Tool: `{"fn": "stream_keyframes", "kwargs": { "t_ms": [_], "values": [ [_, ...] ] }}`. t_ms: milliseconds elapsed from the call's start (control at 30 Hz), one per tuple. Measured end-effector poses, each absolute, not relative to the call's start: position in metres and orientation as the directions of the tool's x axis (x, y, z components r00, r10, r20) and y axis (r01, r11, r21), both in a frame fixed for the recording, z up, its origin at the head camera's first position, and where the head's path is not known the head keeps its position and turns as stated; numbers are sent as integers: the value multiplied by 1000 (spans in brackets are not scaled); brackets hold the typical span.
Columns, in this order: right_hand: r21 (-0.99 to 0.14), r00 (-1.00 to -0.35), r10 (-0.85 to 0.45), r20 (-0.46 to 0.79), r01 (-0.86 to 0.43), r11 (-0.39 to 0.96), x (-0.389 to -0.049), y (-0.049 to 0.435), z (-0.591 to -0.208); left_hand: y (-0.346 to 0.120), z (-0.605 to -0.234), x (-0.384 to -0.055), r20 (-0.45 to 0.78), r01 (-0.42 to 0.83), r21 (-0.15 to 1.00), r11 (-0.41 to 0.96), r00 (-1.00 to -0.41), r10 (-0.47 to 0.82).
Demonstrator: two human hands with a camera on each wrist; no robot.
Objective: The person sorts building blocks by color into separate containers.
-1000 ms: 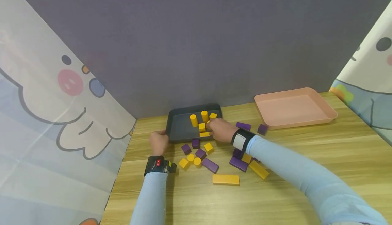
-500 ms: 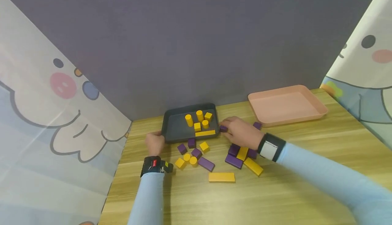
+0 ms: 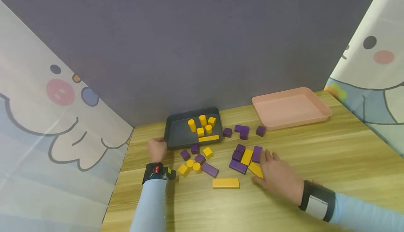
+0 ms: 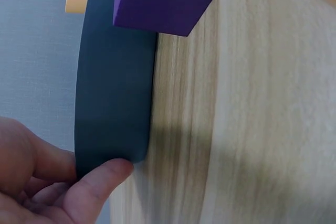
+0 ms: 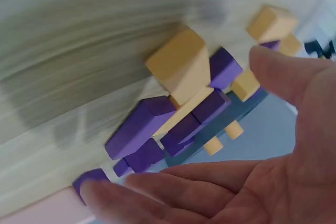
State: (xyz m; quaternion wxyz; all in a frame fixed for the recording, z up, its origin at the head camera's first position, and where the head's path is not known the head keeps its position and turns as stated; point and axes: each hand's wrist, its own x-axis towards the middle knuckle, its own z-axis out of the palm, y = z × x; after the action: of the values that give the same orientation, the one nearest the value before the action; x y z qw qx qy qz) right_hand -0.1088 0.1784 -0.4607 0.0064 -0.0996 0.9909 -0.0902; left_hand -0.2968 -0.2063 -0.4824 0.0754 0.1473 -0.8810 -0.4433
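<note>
My left hand [image 3: 157, 150] pinches the front left corner of a dark tray [image 3: 178, 131], thumb against its outer wall in the left wrist view. Inside the tray are a yellow bar [image 3: 208, 138], yellow cubes and several upright yellow cylinders [image 3: 192, 125]. My right hand [image 3: 281, 177], fingers extended and thumb apart, reaches over a yellow rectangular block [image 3: 255, 169] and partly hides it. Right at its fingertips lies a purple block [image 3: 257, 154]. In the right wrist view, the yellow block [image 5: 184, 66] shows between thumb and fingers, with nothing gripped.
Purple blocks [image 3: 238, 166] and another yellow block [image 3: 247, 157] lie grouped left of my right hand. Purple and yellow cubes [image 3: 208, 152] and short cylinders lie before the tray. A long yellow block [image 3: 226, 183] sits nearer me. A pink tray [image 3: 291, 110] stands back right.
My right hand has left the dark tray, passed a purple cube beside it, and moved right and toward me with its fingers spreading. My left hand stays at the tray corner.
</note>
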Motion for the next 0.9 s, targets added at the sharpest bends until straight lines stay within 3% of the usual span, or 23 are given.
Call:
{"fn": "stream_keyframes", "kwargs": {
  "t_ms": [333,700,900],
  "values": [
    [-222,-974,-224,4,-220,950,-104,167,-475,-207,-482,-296,51,-164,788,593,-943,-329],
    [-144,-960,-274,54,-279,949,-121,170,-484,-207,-482,-299,34,-171,801,574,-944,-328],
    [-204,-962,-274,4,-269,941,-125,171,-483,-207,-484,-300,31,-175,799,575,-943,-331]
  ]
}}
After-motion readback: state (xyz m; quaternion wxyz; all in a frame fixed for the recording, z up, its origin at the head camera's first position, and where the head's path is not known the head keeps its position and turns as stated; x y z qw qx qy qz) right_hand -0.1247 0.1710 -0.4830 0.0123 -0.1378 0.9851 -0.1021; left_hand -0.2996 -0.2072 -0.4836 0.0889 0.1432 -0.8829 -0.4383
